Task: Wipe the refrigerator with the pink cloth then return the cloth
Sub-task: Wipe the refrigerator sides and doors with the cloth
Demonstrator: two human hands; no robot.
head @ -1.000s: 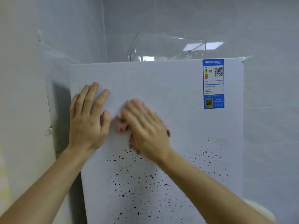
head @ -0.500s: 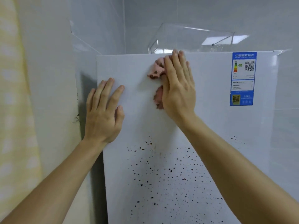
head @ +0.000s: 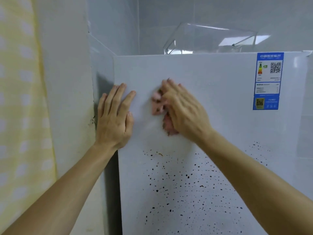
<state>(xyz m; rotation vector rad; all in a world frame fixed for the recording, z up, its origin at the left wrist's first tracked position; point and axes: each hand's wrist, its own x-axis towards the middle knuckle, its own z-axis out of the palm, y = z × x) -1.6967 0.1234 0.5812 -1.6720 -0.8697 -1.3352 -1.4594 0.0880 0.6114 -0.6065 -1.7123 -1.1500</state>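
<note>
The refrigerator (head: 220, 116) fills the middle and right, its white front facing the person. The left hand (head: 115, 119) lies flat on the front at its left edge, with the fingers straight, slightly spread and holding nothing. To its right, apart from it, the right hand (head: 184, 112) presses the pink cloth (head: 158, 104) against the front. Its fingers are laid over the cloth close together, though they are blurred. The cloth is bunched under the palm and fingers and shows dark marks where it sticks out on the hand's left side.

Below both hands, black specks (head: 186, 184) are scattered over the lower front, and the right forearm crosses part of them. A blue label (head: 268, 80) sits near the top right corner, well apart from the cloth. A clear plastic box (head: 211, 38) stands on top of the refrigerator, far back against the grey tiled wall (head: 169, 14). Just left of the refrigerator is a pale wall (head: 67, 82), with a yellow-and-white curtain (head: 20, 99) at the far left.
</note>
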